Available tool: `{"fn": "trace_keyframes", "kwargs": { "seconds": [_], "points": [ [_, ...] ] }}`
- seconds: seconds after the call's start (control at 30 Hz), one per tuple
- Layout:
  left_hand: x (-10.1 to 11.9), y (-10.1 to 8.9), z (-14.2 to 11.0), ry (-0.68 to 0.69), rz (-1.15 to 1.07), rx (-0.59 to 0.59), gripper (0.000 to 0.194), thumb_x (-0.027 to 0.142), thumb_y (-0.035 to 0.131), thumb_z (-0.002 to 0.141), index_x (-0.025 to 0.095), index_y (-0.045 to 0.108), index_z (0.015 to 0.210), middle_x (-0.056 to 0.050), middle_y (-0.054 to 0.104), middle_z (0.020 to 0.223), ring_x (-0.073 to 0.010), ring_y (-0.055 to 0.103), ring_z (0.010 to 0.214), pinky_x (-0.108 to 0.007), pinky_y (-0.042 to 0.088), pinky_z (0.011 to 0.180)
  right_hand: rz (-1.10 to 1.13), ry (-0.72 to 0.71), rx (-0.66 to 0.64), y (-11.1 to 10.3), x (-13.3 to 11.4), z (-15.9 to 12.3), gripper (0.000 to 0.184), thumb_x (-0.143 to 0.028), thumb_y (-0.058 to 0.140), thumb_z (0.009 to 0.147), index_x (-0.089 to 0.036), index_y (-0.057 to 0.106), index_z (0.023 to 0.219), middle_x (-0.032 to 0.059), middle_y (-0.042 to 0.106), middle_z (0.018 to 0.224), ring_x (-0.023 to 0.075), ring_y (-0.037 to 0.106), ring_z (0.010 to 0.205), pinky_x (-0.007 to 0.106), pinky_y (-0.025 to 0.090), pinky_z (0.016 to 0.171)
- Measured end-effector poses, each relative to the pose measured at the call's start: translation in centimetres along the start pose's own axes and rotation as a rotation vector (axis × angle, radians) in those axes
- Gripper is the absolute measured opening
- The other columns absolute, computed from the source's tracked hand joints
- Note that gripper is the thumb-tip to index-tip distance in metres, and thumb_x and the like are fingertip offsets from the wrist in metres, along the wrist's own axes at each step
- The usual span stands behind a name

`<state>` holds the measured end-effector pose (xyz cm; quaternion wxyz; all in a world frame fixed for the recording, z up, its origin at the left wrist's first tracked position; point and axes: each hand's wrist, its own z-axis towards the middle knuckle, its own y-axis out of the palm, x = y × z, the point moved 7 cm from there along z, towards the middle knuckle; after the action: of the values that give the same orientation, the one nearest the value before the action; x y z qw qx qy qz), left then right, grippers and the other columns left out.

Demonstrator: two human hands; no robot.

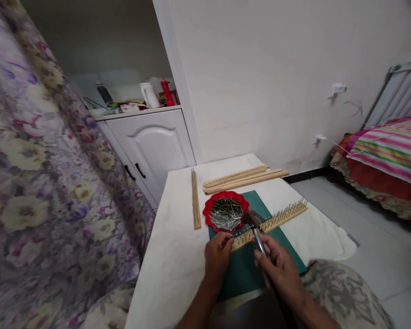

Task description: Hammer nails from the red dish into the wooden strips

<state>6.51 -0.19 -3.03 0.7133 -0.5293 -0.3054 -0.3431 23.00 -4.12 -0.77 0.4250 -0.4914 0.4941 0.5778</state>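
My right hand [281, 269] is closed around the handle of a small hammer [252, 225], whose head hangs just over a wooden strip [272, 223] studded with a row of nails. That strip lies slantwise on a green mat [246, 269]. My left hand [218, 257] is closed in a pinch at the strip's near left end, fingertips on the wood; what they pinch is too small to see. A red scalloped dish [208, 210] full of loose nails sits just beyond my left hand.
The white table [171, 256] also carries a single wooden strip [195, 198] at left and a bundle of strips [243, 178] at the back. A floral curtain [37, 173] hangs at left, a white cabinet [154, 141] behind, a striped bed [390, 160] at right.
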Motion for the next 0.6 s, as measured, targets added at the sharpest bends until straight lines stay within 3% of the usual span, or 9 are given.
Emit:
{"fn": "trace_keyframes", "kwargs": {
  "seconds": [0.13,0.37,0.6],
  "points": [
    [0.2,0.0,0.1,0.016,0.046,0.006,0.013,0.024,0.052,0.078,0.02,0.065,0.075,0.0,0.065,0.077,-0.0148,0.059,0.072,-0.025,0.044,0.067,-0.004,0.008,-0.037,0.1,0.4,0.0,0.027,-0.041,0.056,0.085,-0.022,0.052,0.104,-0.0095,0.05,0.06,0.0032,0.036,0.03,0.014,0.029,0.029],
    [0.5,0.1,0.2,0.02,0.037,-0.011,0.013,0.023,0.052,0.078,0.019,0.063,0.071,0.001,0.06,0.073,-0.0123,0.055,0.066,-0.022,0.04,0.061,-0.019,0.046,-0.213,1.4,1.2,-0.4,0.028,-0.042,0.047,0.089,-0.02,0.051,0.106,-0.007,0.056,0.065,0.0029,0.039,0.029,0.014,0.024,0.029],
    [0.5,0.1,0.1,0.006,0.013,-0.008,0.012,0.019,0.052,0.077,0.018,0.059,0.067,0.003,0.055,0.068,-0.0105,0.052,0.063,-0.021,0.037,0.059,-0.072,0.046,-0.223,2.2,1.3,-0.8,0.024,-0.039,0.045,0.092,-0.022,0.051,0.107,-0.0078,0.054,0.066,0.0018,0.037,0.03,0.014,0.026,0.031]
  ]
}}
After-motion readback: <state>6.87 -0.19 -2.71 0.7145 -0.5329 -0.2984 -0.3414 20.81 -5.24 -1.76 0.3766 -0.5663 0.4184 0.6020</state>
